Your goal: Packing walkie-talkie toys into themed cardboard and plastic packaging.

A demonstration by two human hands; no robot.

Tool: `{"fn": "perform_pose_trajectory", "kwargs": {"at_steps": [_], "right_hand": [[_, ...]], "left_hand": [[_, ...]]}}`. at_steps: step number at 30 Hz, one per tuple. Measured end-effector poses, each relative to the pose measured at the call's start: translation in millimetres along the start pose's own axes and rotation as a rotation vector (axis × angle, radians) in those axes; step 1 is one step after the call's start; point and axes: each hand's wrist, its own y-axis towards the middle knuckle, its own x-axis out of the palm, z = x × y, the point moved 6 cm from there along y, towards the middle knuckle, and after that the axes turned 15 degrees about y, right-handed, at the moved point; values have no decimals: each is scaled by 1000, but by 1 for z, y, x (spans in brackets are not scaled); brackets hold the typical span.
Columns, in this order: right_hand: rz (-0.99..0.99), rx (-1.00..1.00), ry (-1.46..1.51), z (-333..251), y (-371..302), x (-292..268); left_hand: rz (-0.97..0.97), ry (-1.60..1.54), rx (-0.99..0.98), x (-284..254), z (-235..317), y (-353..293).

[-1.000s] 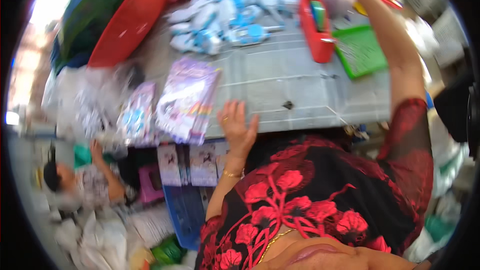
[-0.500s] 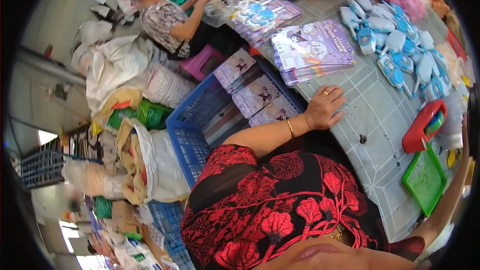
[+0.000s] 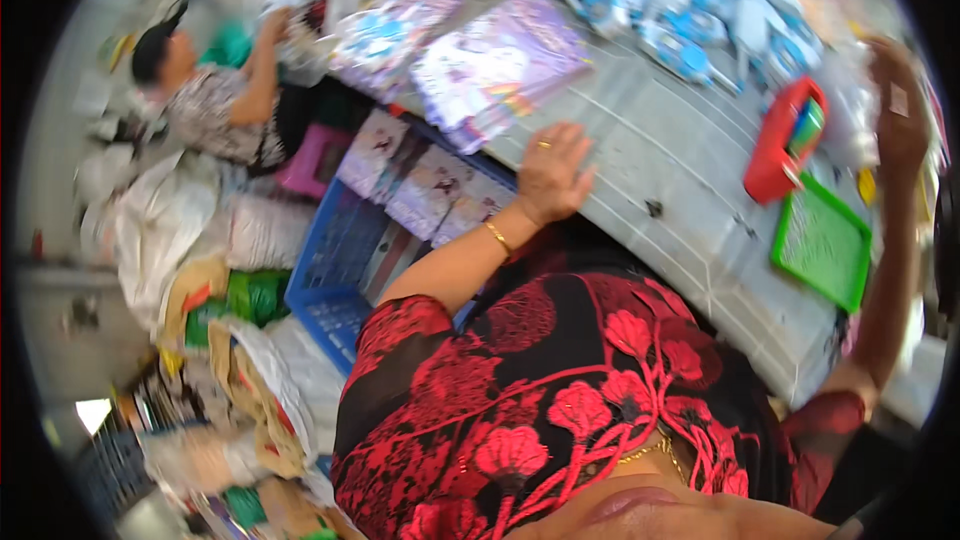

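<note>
My left hand lies flat on the near edge of the grey tabletop, its fingers spread and nothing in them. Just beyond it is a stack of purple printed cards. At the far right my right hand is raised beside a clear plastic bag; its fingers are blurred, and a small pale patch shows on it. Between the two hands stand a red tape dispenser and a shallow green tray with small bits in it.
Blue-and-white plastic pieces are heaped at the back. More cards carry blue pieces at the back left. A blue crate with printed boxes stands below the table. A co-worker sits at the far left near white sacks.
The view has swung, so the table and its things sit further left in the picture. My right hand has come into sight near the plastic bag; my left hand still rests on the table edge.
</note>
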Motion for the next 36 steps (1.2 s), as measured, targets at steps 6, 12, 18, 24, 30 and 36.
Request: {"fn": "perform_pose_trajectory", "kwargs": {"at_steps": [6,12,18,24,30,36], "right_hand": [[-488,-241,18,-150,-99,175],[-543,128,60,-161,-160,229],[-355,350,62,-156,-167,236],[-270,470,352,-123,-167,215],[-222,625,244,-44,-181,201],[-17,400,-349,52,-137,197]], "left_hand": [[22,-22,18,8,-3,-5],[35,-95,29,11,-3,-4],[-111,-833,-401,26,-10,-14],[-168,-1162,-695,19,6,-18],[-324,-1217,-829,31,1,-14],[-494,-1291,-869,36,14,-17]]}}
